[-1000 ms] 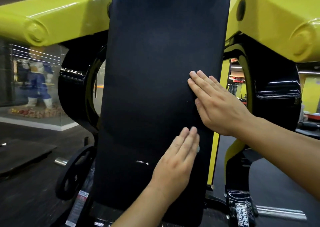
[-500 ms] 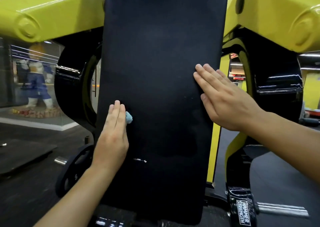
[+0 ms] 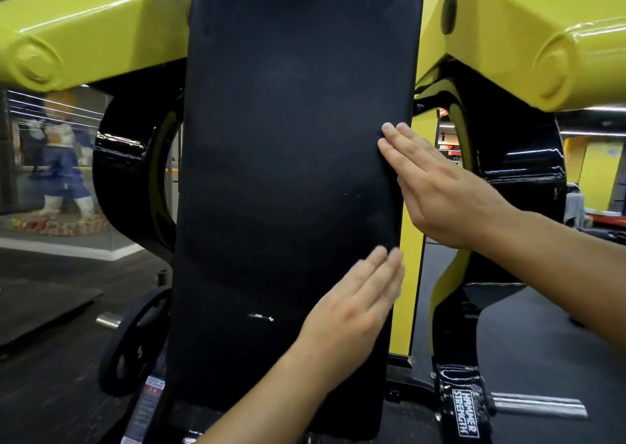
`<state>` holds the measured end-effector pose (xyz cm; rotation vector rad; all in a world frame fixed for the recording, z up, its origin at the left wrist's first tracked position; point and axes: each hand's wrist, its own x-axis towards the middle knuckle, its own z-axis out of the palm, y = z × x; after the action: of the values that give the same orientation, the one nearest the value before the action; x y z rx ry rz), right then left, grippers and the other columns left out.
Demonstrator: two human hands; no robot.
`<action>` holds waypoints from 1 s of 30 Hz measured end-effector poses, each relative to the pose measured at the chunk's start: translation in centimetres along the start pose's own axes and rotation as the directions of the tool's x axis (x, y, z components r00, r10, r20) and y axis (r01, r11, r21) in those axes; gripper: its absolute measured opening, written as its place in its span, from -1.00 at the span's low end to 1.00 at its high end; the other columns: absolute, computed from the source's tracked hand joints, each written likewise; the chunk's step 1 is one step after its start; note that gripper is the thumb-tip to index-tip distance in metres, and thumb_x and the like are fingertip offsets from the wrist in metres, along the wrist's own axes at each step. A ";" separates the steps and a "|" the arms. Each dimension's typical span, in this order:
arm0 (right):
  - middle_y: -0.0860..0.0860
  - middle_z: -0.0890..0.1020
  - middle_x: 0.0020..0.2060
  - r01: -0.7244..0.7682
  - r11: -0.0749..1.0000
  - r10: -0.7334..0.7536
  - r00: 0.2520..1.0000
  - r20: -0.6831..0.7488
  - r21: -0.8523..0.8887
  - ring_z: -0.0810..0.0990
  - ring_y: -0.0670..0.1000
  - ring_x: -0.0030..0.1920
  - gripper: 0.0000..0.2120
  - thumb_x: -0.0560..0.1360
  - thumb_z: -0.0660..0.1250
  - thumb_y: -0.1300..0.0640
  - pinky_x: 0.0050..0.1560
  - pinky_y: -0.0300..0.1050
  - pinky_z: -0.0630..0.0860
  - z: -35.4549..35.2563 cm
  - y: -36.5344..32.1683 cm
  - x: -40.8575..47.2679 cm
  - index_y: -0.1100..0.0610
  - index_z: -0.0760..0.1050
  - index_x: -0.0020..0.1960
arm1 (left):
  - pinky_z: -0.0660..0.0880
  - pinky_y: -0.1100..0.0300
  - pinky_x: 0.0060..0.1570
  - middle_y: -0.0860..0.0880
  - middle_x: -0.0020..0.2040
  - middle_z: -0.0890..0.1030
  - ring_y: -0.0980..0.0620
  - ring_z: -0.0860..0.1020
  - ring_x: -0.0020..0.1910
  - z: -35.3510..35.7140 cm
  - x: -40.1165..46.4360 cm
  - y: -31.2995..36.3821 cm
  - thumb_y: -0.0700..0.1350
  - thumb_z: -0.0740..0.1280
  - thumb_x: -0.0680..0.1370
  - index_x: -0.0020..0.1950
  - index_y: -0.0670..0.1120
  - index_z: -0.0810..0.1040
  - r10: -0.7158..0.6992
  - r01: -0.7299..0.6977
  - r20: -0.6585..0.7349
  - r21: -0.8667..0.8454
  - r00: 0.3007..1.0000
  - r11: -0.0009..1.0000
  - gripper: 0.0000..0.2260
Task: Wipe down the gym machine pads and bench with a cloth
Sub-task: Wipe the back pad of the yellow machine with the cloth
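Head view, pad: tall black padded vinyl back pad [image 3: 291, 172], upright between glossy yellow steel machine arms [image 3: 91, 33].
Left hand [image 3: 352, 311]: fingers straight, flat on pad's lower right; cloth barely visible beneath, a pale sliver at the edge.
Right hand [image 3: 447, 193]: fingers straight, bracing pad's right edge.
Progress: judged mid-wipe; bench unseen, likely remaining.

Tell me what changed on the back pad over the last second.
The left hand swept its flat fingers from the right edge of the black back pad to the left edge, a bit of blue cloth showing beside them there, then back to the lower right, where it is blurred and the cloth is barely visible. The right hand stayed pressed flat on the pad's right edge.
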<state>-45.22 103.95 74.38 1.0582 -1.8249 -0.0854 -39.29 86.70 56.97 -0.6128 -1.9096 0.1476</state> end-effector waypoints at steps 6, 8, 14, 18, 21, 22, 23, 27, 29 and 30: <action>0.12 0.01 0.65 -0.009 1.000 0.009 1.000 0.025 -0.012 -0.11 0.02 0.65 -0.47 0.69 0.02 0.19 0.63 0.05 0.01 -0.5 0.4 -0.2 0.23 0.05 0.64 | 0.29 -0.01 0.52 -0.14 0.63 0.24 -0.11 0.19 0.62 -2.0 -1.8 -4.8 -0.23 0.09 0.73 0.59 -0.21 0.31 0.293 -0.304 0.139 0.068 0.946 0.950 -0.60; 0.10 0.00 0.65 -0.012 1.000 0.012 0.999 0.037 0.007 -0.13 0.02 0.65 -0.46 0.69 0.05 0.21 0.63 0.02 -0.02 -0.7 0.4 -0.1 0.22 0.04 0.65 | 0.30 -0.03 0.51 -0.16 0.62 0.25 -0.13 0.20 0.62 -2.6 -0.1 -5.9 -0.25 0.05 0.74 0.58 -0.22 0.32 0.286 -0.297 0.120 0.091 0.951 0.951 -0.60; 0.10 0.02 0.65 -0.073 0.996 0.073 0.997 0.013 0.042 -0.10 0.02 0.65 -0.42 0.64 0.08 0.29 0.63 0.09 0.04 -1.4 1.2 -0.1 0.22 0.06 0.64 | 0.23 -0.05 0.55 -0.21 0.63 0.20 -0.17 0.12 0.64 -3.2 6.5 -6.5 -0.35 -0.07 0.63 0.60 -0.28 0.24 0.053 -0.054 0.010 0.104 0.999 0.993 -0.49; 0.09 0.02 0.65 -0.085 0.994 0.085 0.996 0.005 0.070 -0.10 0.01 0.65 -0.41 0.63 0.07 0.32 0.62 0.10 0.05 -1.5 1.2 -0.1 0.22 0.06 0.64 | 0.24 -0.08 0.54 -0.23 0.62 0.22 -0.19 0.12 0.64 -2.0 6.2 -3.9 -0.36 -0.07 0.63 0.58 -0.30 0.27 -0.090 0.092 -0.050 0.043 0.995 0.995 -0.50; 0.10 0.03 0.65 -0.065 0.996 0.065 0.998 0.010 0.063 -0.10 0.02 0.65 -0.43 0.64 0.07 0.31 0.63 0.06 0.01 -1.3 0.8 -0.2 0.23 0.07 0.64 | 0.28 -0.07 0.52 -0.21 0.61 0.24 -0.19 0.13 0.63 -0.6 1.7 -1.6 -0.29 -0.13 0.70 0.58 -0.28 0.28 0.053 -0.053 0.016 0.036 0.998 0.998 -0.53; 0.11 0.03 0.65 -0.059 0.996 0.058 0.998 0.014 0.062 -0.10 0.02 0.65 -0.43 0.65 0.07 0.31 0.63 0.03 -0.02 -1.2 0.5 -0.3 0.23 0.07 0.64 | 0.29 -0.06 0.51 -0.20 0.62 0.23 -0.18 0.13 0.63 -0.3 0.1 -1.2 -0.30 -0.08 0.70 0.59 -0.27 0.27 0.116 -0.119 0.049 0.053 0.992 0.992 -0.54; 0.11 0.03 0.65 -0.052 0.997 0.051 0.999 0.017 0.061 -0.10 0.02 0.65 -0.44 0.65 0.08 0.29 0.63 0.01 -0.04 -1.1 0.3 -0.3 0.23 0.07 0.64 | 0.30 -0.04 0.51 -0.19 0.62 0.23 -0.18 0.14 0.63 -0.1 -1.3 -1.1 -0.30 -0.02 0.70 0.60 -0.26 0.26 0.171 -0.176 0.073 0.064 0.983 0.982 -0.56; 0.12 0.04 0.65 0.017 1.000 -0.018 0.999 0.040 0.022 -0.10 0.03 0.65 -0.42 0.65 0.11 0.27 0.63 -0.03 -0.07 -0.2 -1.1 -0.4 0.23 0.07 0.64 | 0.32 0.02 0.50 -0.15 0.63 0.23 -0.12 0.16 0.63 -1.1 -2.9 -3.0 -0.22 0.12 0.73 0.60 -0.22 0.29 0.344 -0.355 0.150 0.050 0.927 0.934 -0.59; 0.12 0.04 0.64 0.034 0.999 -0.035 0.999 0.040 0.014 -0.09 0.04 0.65 -0.42 0.64 0.12 0.27 0.63 -0.04 -0.08 0.1 -1.5 -0.2 0.23 0.08 0.64 | 0.30 0.02 0.51 -0.14 0.62 0.26 -0.10 0.18 0.63 -2.0 -1.4 -4.7 -0.21 0.12 0.74 0.60 -0.21 0.30 0.401 -0.417 0.167 0.071 0.901 0.906 -0.60; 0.12 0.05 0.64 0.030 0.999 -0.030 0.999 0.033 0.021 -0.08 0.04 0.65 -0.42 0.64 0.12 0.28 0.63 -0.03 -0.07 0.2 -1.6 0.1 0.24 0.08 0.64 | 0.30 0.01 0.51 -0.15 0.61 0.27 -0.11 0.19 0.62 -2.3 -0.4 -5.3 -0.22 0.11 0.74 0.59 -0.22 0.31 0.393 -0.408 0.150 0.090 0.907 0.909 -0.60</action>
<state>-44.36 102.87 73.57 1.1045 -1.8439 -0.1032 -38.98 81.54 59.62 -0.9292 -1.8584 0.5743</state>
